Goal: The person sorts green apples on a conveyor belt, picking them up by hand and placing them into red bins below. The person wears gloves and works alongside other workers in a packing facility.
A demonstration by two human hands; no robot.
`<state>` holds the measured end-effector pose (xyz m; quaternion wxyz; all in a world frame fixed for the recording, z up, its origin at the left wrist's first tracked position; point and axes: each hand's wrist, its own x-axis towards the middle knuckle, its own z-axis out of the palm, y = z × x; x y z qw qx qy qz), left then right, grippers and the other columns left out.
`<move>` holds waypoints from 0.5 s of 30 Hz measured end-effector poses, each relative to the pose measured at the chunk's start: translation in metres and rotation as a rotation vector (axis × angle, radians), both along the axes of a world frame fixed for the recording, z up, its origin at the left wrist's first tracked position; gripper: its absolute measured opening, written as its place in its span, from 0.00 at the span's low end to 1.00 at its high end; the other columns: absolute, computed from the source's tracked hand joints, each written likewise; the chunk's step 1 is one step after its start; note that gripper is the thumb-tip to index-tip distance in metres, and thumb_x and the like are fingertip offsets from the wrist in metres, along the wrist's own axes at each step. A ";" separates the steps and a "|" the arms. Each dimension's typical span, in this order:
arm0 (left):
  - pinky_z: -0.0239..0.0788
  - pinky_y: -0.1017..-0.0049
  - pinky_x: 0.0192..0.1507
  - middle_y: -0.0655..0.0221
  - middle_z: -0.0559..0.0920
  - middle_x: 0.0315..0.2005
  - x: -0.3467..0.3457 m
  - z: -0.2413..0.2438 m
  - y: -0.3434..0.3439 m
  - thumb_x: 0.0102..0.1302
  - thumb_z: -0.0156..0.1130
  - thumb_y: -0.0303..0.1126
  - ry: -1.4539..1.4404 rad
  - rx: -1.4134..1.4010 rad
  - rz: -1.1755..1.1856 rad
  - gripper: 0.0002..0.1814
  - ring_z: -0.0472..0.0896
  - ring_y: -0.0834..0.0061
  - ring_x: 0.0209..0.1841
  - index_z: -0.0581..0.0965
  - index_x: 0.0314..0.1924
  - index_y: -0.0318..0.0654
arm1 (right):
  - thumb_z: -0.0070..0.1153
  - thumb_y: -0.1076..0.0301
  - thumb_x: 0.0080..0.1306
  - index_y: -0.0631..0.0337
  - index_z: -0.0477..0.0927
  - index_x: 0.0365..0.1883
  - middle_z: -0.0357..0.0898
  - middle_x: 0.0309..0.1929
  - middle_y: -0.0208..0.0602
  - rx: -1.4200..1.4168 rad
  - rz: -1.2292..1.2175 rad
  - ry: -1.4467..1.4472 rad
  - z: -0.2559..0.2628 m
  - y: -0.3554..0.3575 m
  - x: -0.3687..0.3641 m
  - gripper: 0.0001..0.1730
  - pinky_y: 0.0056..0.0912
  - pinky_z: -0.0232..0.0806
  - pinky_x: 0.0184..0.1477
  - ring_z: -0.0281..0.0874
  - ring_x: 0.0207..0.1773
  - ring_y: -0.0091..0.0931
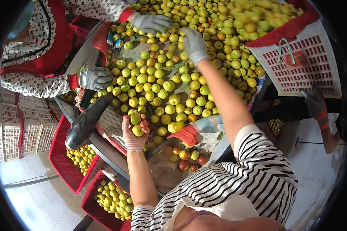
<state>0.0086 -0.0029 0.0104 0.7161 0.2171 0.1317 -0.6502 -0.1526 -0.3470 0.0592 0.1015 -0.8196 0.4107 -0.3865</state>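
Note:
Two yellow-green jujubes [138, 130] rest in my left hand [136, 138], palm up, in a striped glove that leaves the fingertips bare. It is above the near edge of a sorting table spread with loose jujubes [169, 85]. My right hand [195, 47], in a grey glove, reaches far across to the pile. Its fingers bend down beside several fruits, and whether one is gripped is hidden. Below my hands, a recess by the table's front edge holds a few redder jujubes [184, 154] on plastic sheeting, next to a red cloth scrap [186, 135].
A co-worker's gloved hands [151, 23] are over the fruit at the left. At the right, another person's gloved hand [315, 102] is under a tilted white crate [303, 57] with jujubes tumbling out. A black chute [86, 122] and red-lined crates [88, 199] flank the table's left side.

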 end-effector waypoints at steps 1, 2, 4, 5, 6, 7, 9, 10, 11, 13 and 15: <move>0.71 0.75 0.27 0.62 0.78 0.40 0.000 0.000 0.003 0.63 0.63 0.52 0.017 -0.008 0.005 0.24 0.76 0.72 0.30 0.74 0.51 0.44 | 0.48 0.63 0.68 0.53 0.76 0.54 0.74 0.57 0.43 0.187 -0.135 0.201 0.011 -0.010 -0.001 0.17 0.42 0.66 0.61 0.73 0.57 0.39; 0.72 0.74 0.28 0.61 0.78 0.40 0.000 -0.001 0.002 0.63 0.62 0.52 0.020 -0.017 -0.010 0.24 0.76 0.72 0.30 0.74 0.51 0.43 | 0.50 0.65 0.67 0.53 0.76 0.54 0.69 0.62 0.42 0.208 -0.156 0.344 0.002 -0.031 -0.007 0.17 0.43 0.63 0.64 0.69 0.61 0.40; 0.72 0.74 0.28 0.61 0.78 0.39 -0.002 0.004 0.000 0.63 0.62 0.52 0.007 -0.018 0.018 0.24 0.77 0.71 0.30 0.74 0.50 0.43 | 0.53 0.67 0.65 0.53 0.74 0.56 0.60 0.68 0.42 0.176 -0.179 0.645 -0.009 -0.038 -0.001 0.20 0.45 0.60 0.68 0.63 0.67 0.42; 0.72 0.74 0.28 0.61 0.78 0.39 -0.003 0.007 -0.002 0.63 0.62 0.52 0.002 -0.020 0.029 0.24 0.77 0.71 0.30 0.74 0.50 0.43 | 0.54 0.68 0.64 0.53 0.72 0.58 0.56 0.70 0.42 0.121 -0.191 0.809 -0.019 -0.036 0.003 0.22 0.46 0.59 0.69 0.61 0.68 0.44; 0.72 0.73 0.28 0.61 0.78 0.38 -0.003 0.008 -0.003 0.64 0.60 0.54 -0.041 -0.005 0.086 0.24 0.77 0.70 0.31 0.74 0.48 0.42 | 0.57 0.69 0.62 0.55 0.69 0.60 0.55 0.69 0.45 0.159 -0.178 0.771 -0.020 -0.024 0.013 0.26 0.49 0.58 0.69 0.59 0.69 0.47; 0.72 0.74 0.28 0.62 0.78 0.38 -0.003 0.008 -0.003 0.64 0.60 0.55 -0.035 -0.025 0.114 0.24 0.77 0.70 0.31 0.75 0.47 0.42 | 0.59 0.70 0.60 0.55 0.67 0.61 0.57 0.68 0.47 0.242 -0.109 0.691 -0.017 -0.014 0.018 0.29 0.48 0.59 0.69 0.57 0.70 0.47; 0.73 0.74 0.28 0.62 0.79 0.37 -0.002 0.008 -0.006 0.64 0.59 0.55 -0.016 -0.067 0.166 0.25 0.78 0.71 0.31 0.76 0.45 0.40 | 0.53 0.69 0.64 0.55 0.70 0.58 0.61 0.66 0.44 0.287 -0.182 0.758 -0.040 -0.008 0.034 0.23 0.49 0.63 0.65 0.63 0.67 0.46; 0.72 0.74 0.29 0.63 0.79 0.36 -0.003 0.007 -0.007 0.65 0.57 0.57 -0.025 -0.064 0.206 0.26 0.78 0.71 0.32 0.76 0.44 0.40 | 0.53 0.69 0.64 0.56 0.71 0.56 0.64 0.63 0.45 0.329 -0.143 0.706 -0.038 0.006 0.040 0.21 0.48 0.64 0.63 0.66 0.63 0.47; 0.71 0.74 0.29 0.64 0.79 0.36 0.001 -0.006 -0.010 0.65 0.56 0.58 0.028 -0.119 0.187 0.27 0.78 0.70 0.33 0.75 0.44 0.40 | 0.53 0.70 0.64 0.58 0.72 0.54 0.67 0.61 0.46 0.371 -0.106 0.654 -0.037 0.022 0.043 0.19 0.47 0.66 0.62 0.70 0.60 0.47; 0.72 0.74 0.29 0.64 0.78 0.36 -0.003 0.000 -0.020 0.64 0.56 0.58 0.119 -0.086 0.160 0.27 0.78 0.69 0.33 0.75 0.44 0.39 | 0.54 0.70 0.62 0.60 0.73 0.51 0.70 0.53 0.49 0.259 0.055 0.400 -0.054 0.048 0.038 0.18 0.45 0.68 0.57 0.73 0.52 0.46; 0.74 0.73 0.29 0.63 0.79 0.38 0.000 0.002 -0.018 0.64 0.57 0.58 0.117 -0.077 0.184 0.28 0.78 0.67 0.34 0.75 0.45 0.37 | 0.57 0.70 0.60 0.57 0.75 0.51 0.73 0.48 0.48 0.419 0.124 0.450 -0.040 0.084 0.041 0.19 0.45 0.69 0.55 0.74 0.49 0.45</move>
